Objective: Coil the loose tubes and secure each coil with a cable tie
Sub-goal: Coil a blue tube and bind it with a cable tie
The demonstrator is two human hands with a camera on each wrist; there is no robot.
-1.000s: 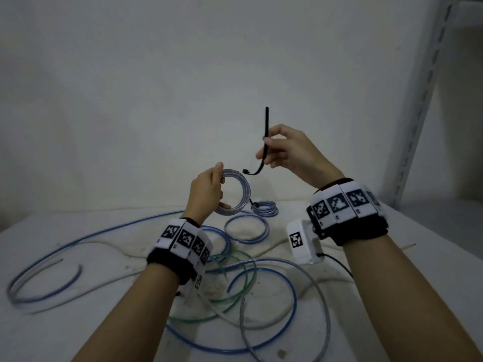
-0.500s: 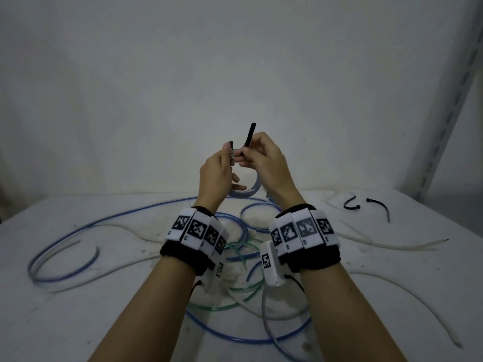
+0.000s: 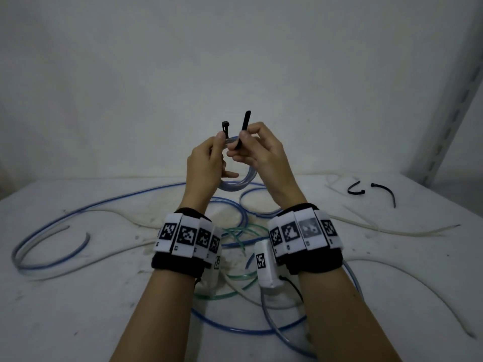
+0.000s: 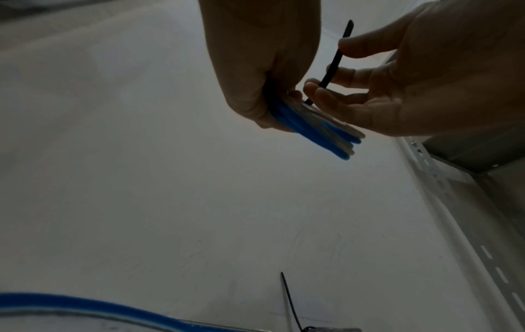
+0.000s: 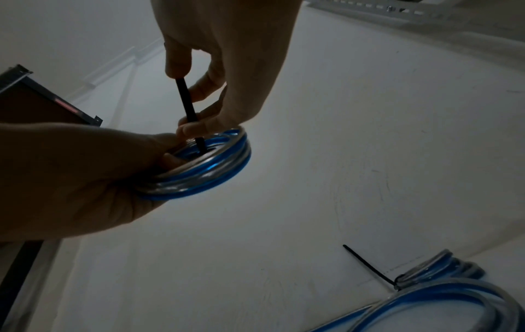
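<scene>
Left hand (image 3: 206, 158) grips small blue-clear tube coil (image 5: 204, 170), right hand (image 3: 264, 150) pinches black cable tie (image 3: 241, 131) threaded but unlocked; one tied coil (image 5: 437, 269) done, loose tubes (image 3: 78, 212) left across bench (image 3: 65, 309).

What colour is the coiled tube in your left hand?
Blue and clear, seen best in the right wrist view: the coiled tube.
</scene>
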